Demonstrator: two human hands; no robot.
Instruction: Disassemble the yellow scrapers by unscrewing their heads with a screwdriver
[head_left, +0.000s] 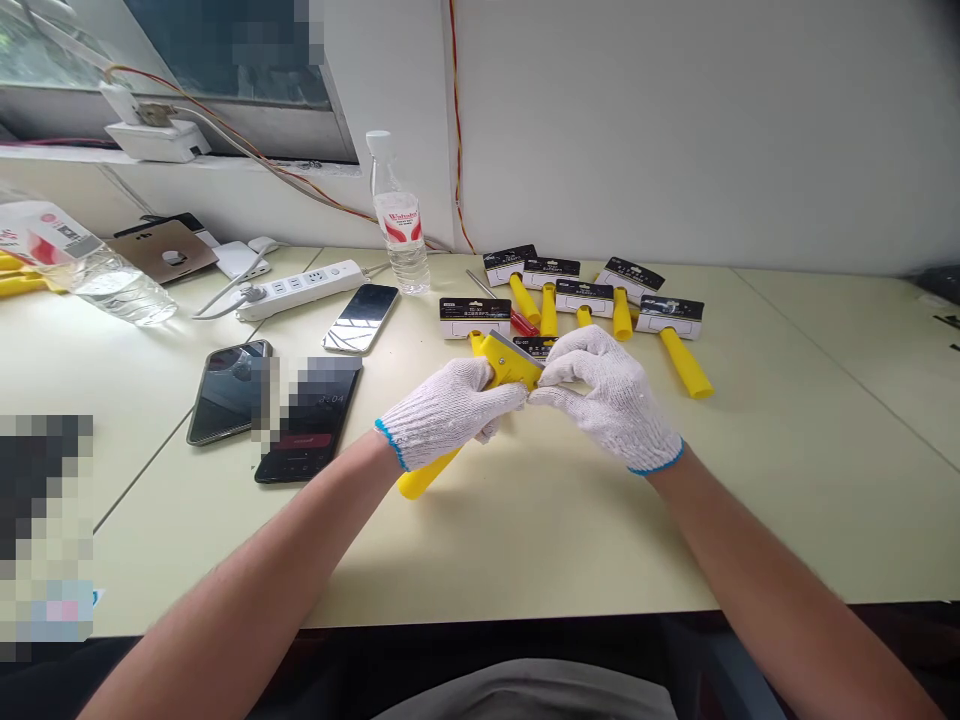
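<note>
Over the table, my left hand (446, 410), in a white knitted glove with blue trim, is wrapped round a yellow scraper (510, 362). Its handle slants down to the left, and a metal blade edge runs along the top of its head. My right hand (604, 395), gloved alike, pinches the right end of the scraper's head with thumb and fingers. Whether a small part sits in that pinch is hidden. Behind the hands lie several carded yellow scrapers (686, 362) with black and white packaging. Among them is a screwdriver (523, 324) with a red handle.
A water bottle (405, 230) stands near the wall; another bottle (90, 265) is tilted at the left. A white power strip (300, 290) lies behind a white-edged phone (361, 318), a dark phone (229, 390) and a lit phone (311, 420). The table's front edge is near my body.
</note>
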